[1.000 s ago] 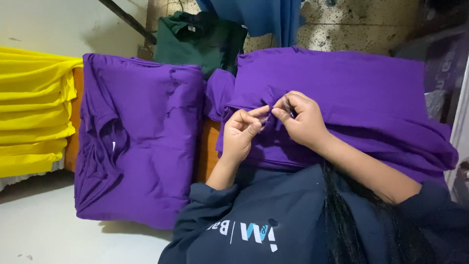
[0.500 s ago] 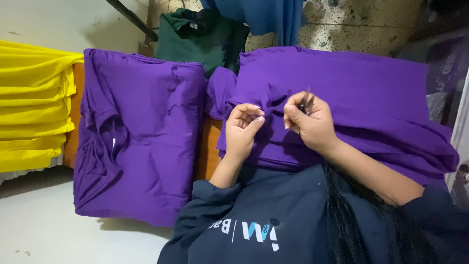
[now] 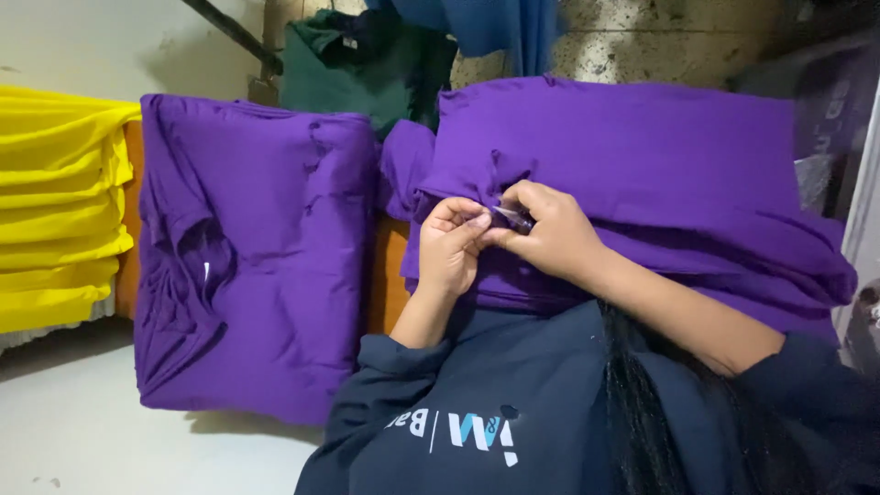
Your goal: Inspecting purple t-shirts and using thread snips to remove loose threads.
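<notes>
Left hand (image 3: 451,246) and right hand (image 3: 550,234) fingers pinch a small clear tag on purple garment (image 3: 642,156); advisable: keep cloth taut, grip close.

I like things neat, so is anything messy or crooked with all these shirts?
Mostly neat. The yellow stack lies flat and even. The purple stack on the left droops over its edge, rumpled. The purple pile under the left hand and right hand is bunched where the fingers pinch it. Nothing looks torn or spilled.

The person wears a dark navy sweatshirt (image 3: 477,403) with pushed-up sleeves (image 3: 385,353), pale chest lettering, and long dark braids (image 3: 642,403).
</notes>
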